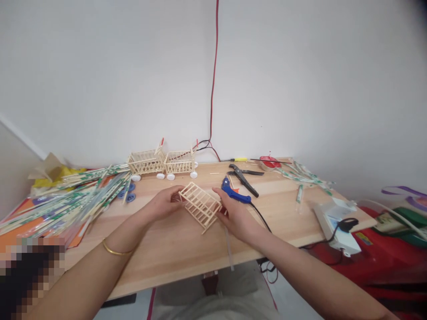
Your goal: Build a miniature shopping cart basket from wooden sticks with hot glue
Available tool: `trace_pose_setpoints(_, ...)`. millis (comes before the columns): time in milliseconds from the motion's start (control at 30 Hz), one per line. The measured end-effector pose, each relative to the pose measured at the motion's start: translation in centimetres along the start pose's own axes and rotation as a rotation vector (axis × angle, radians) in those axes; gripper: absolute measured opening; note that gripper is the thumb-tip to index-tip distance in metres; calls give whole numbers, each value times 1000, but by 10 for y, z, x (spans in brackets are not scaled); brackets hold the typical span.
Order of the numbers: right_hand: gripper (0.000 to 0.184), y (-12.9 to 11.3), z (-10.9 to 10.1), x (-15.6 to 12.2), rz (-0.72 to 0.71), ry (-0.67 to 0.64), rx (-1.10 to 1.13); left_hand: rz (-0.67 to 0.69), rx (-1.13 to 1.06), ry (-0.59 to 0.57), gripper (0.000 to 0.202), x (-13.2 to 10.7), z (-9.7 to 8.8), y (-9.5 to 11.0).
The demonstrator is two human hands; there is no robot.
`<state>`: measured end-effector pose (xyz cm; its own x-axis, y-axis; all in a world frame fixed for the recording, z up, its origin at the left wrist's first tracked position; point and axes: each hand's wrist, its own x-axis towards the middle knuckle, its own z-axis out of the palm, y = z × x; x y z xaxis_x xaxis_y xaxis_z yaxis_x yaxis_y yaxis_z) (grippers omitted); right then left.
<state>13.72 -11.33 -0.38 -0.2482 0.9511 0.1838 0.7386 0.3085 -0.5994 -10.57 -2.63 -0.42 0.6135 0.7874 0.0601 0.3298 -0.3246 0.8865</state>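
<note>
A small lattice frame of thin wooden sticks (200, 206) is held just above the wooden tabletop (173, 249). My left hand (166, 204) pinches its left end, and a gold bangle sits on that wrist. My right hand (234, 214) grips its right side with fingers curled. Behind the frame stand two finished stick carts (162, 162) on white wheels. A blue glue gun (235, 192) lies right of my right hand, its black cord running off the table's front edge.
A heap of wrapped chopsticks (63, 200) covers the left of the table. Black pliers (244, 178), a red dish (269, 162) and loose wrappers (305, 178) lie at the back right. A white power strip (333, 220) sits at the right edge. Red wire (213, 80) runs down the wall.
</note>
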Motion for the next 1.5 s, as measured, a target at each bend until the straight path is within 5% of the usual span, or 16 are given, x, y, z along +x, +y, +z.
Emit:
trace_pose_setpoints(333, 51, 35, -5, 52, -18, 33, 155, -63, 138, 33, 27, -5, -7, 9)
trace_pose_setpoints(633, 38, 36, -1, 101, -81, 19, 285, -194, -50, -47, 21, -9, -23, -4)
trace_pose_setpoints(733, 39, 40, 1, 104, -88, 19, 308, -238, -31, -51, 23, -10, -30, -10)
trace_pose_setpoints(967, 37, 54, -9, 96, -29, 77, 399, -262, 141, 191, 35, -9, -38, -14)
trace_pose_setpoints(1200, 27, 62, -12, 90, -10, 68, 546, -301, 71, 188, 90, -8, -20, -7)
trace_pose_setpoints(1500, 23, 58, -15, 88, 23, 28, 583, -249, -19, 214, 85, -6, -18, -8)
